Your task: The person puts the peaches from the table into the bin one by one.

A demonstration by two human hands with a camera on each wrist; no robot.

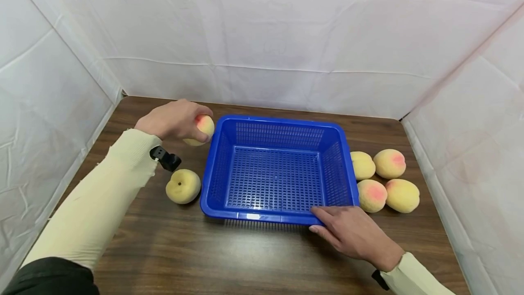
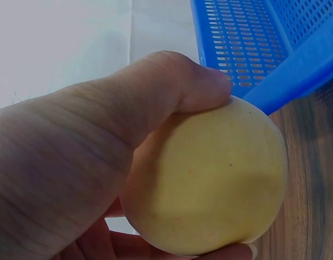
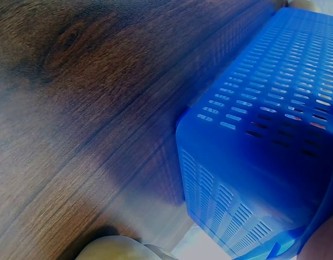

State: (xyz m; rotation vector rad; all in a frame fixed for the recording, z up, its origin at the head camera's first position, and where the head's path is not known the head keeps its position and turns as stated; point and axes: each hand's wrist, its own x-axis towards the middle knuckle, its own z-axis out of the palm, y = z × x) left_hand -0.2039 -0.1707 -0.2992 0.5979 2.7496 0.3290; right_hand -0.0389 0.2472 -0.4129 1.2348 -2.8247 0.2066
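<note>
My left hand [image 1: 178, 119] grips a peach [image 1: 206, 126] just outside the back left part of a blue plastic basket [image 1: 254, 215]. In the left wrist view, thumb and fingers wrap around the yellow peach [image 2: 209, 179], with the basket's rim [image 2: 296, 70] close behind it. My right hand [image 1: 354, 231] holds the basket's rim at the near right corner, index finger over the edge and thumb below it outside. Holes perforate the basket's walls and floor, and nothing lies inside. Another peach [image 1: 183, 186] rests on the table left of the basket.
Several peaches [image 1: 390, 164] sit together on the wooden table [image 1: 254, 258], close to the basket's right side. White cloth walls [image 1: 270, 35] enclose the table at the back, left and right.
</note>
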